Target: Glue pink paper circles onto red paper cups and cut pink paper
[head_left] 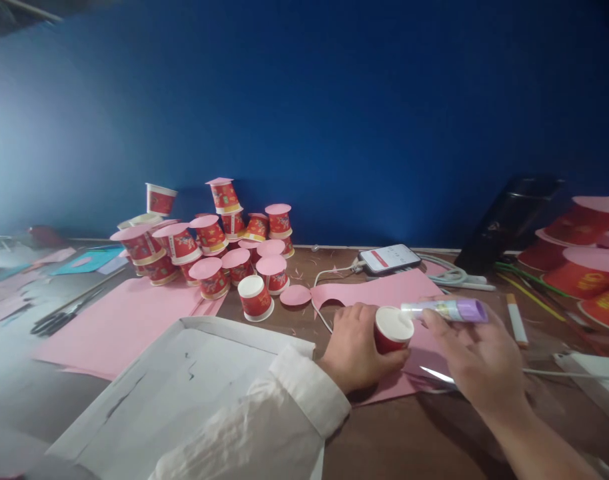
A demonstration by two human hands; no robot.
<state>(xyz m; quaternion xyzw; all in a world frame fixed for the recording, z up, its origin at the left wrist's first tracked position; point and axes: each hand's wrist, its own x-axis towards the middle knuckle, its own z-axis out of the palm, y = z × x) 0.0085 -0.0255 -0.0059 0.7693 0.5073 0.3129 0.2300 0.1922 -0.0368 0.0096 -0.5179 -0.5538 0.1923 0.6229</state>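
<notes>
My left hand [357, 347] is wrapped around a red paper cup [392, 343] that stands upside down on pink paper, its white base facing up. In my right hand [479, 353] is a glue stick [444, 310] with a purple end, held nearly level. The glue stick's tip meets the rim of the cup's base. Below my right hand a scissors blade [437, 375] pokes out; the rest of it is hidden. Another upturned red paper cup [254, 299] stands to the left, near a loose pink paper circle [295, 295].
Several red cups topped with pink circles [207, 277] are stacked at the back left, more [584, 267] at the right. A phone [389, 259] with a cable lies behind my hands. Pink sheets [119, 320], a white board [184, 393] and dark-handled scissors [59, 320] lie left.
</notes>
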